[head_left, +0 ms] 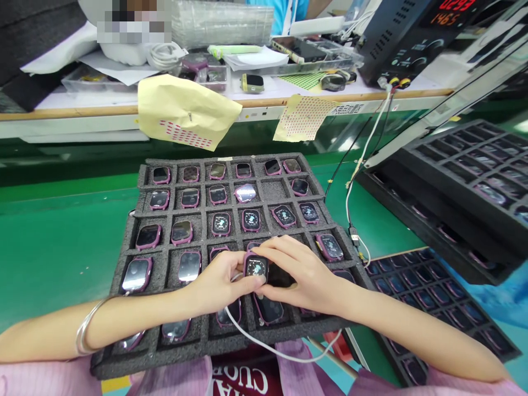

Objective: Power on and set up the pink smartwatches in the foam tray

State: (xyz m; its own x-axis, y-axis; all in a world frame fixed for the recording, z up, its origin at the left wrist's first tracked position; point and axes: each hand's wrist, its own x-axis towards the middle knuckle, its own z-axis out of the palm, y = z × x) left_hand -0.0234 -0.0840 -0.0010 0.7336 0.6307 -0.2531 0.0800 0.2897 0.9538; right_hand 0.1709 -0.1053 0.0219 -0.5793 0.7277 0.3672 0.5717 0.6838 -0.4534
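A smartwatch (256,268) with a purple case and a lit dial is held over the front half of a black foam tray (274,190). My left hand (225,276) closes on its left side, thumb across the lower edge of the screen. From the right, the fingers of my right hand (299,269) grip the top and lower right of the same watch. A white cable (264,346) runs from under my left fingers and loops to the right; its end is hidden. Around my hands, several purple watches lie in the tray's compartments, some with lit dials, others dark.
More foam trays of watches (474,187) are stacked at the right, with another tray (437,297) lower down. A power supply (412,44) with red digits stands on the back shelf (264,102). Yellow paper sheets (185,110) hang from its edge. A cable (350,192) drops beside the tray.
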